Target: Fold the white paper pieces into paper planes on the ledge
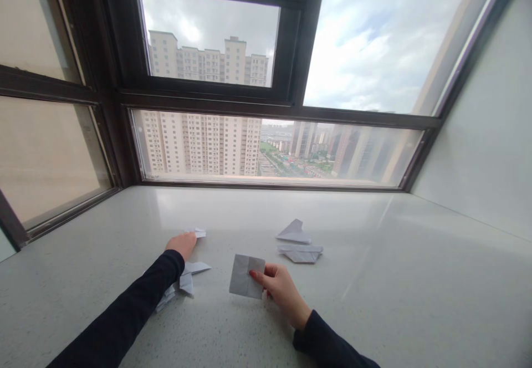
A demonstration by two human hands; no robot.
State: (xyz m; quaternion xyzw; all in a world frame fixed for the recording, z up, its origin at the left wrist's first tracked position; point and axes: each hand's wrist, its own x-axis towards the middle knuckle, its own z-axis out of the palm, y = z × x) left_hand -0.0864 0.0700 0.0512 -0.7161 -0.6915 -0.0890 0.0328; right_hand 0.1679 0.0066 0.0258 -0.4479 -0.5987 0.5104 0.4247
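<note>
Right hand (282, 287) pinched paper square (240, 276) | left hand (182, 244), left of square, was at folded paper (201, 234); grip couldn't be told | paper plane (294, 231) lay right of square

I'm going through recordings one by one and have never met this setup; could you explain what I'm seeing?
There is no machine here, only a person's two bare hands. The single picture comes from a camera worn on their head, looking forward and down. The right hand holds a folded paper square between thumb and fingers. The left hand is at a small folded paper; its grip is hidden. On the pale speckled sill lie a paper plane, a flat folded paper and a winged paper fold. Beyond is a window.
</note>
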